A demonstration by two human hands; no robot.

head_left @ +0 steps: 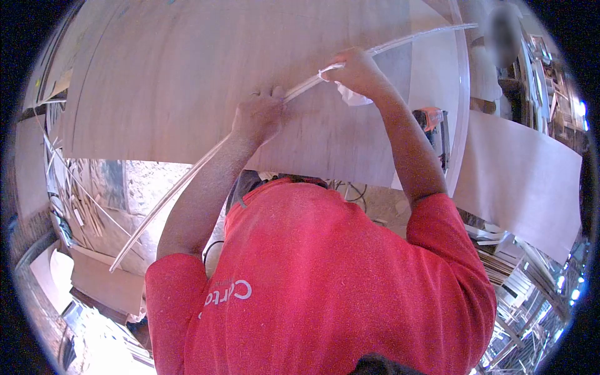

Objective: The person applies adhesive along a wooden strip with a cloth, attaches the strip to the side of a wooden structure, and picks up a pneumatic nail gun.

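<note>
Strip: we see the strip (304, 88) in the hands, over the board (187, 69), long axis running from about 8 o'clock to 2 o'clock.
Left hand: the left hand (259, 114) curls over the strip, nearer the shirt (350, 275), forearm trailing to 7 o'clock.
Right hand: the right hand (355, 70) pinches the white cloth (353, 95) around the strip, forearm trailing to 5 o'clock.

A strip (304, 87) slants across the tabletop (187, 81) and past its near edge, a power tool (430, 117) by the tabletop's right edge.
</note>
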